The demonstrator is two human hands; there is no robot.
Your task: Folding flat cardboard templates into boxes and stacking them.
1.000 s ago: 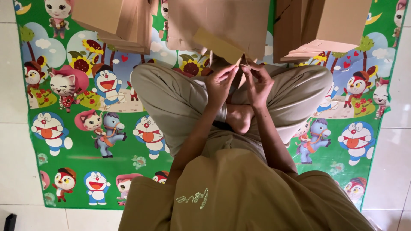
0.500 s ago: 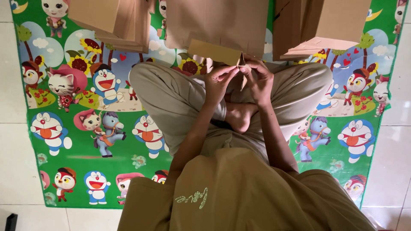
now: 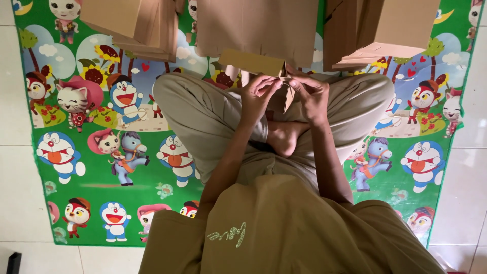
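Sitting cross-legged on the cartoon play mat (image 3: 101, 167) here, folding a brown paper bag (image 3: 256, 30) that's lying out in front of my knees. Its bottom flap (image 3: 252, 62) is turned up toward me, and that's the bit I'm working on. My left hand (image 3: 257, 96) has its grip pinched closed on the near corner of the flap, fingertips curled right over the edge. My right hand (image 3: 310, 95) is closed too, on a small folded tab (image 3: 289, 96) hanging just beside that corner (hard to see exactly how the tab joins up, my fingers cover it).

So I'd say I'm mid-fold on the bag's bottom, with the crease not pressed flat yet. Next move probably calls for holding the corner steady with the left while the right tucks the tab in square, otherwise the base ends up crooked. There's a stack of bags (image 3: 137, 25) to my left and another pile (image 3: 385, 30) to the right, both well apart from my hands.
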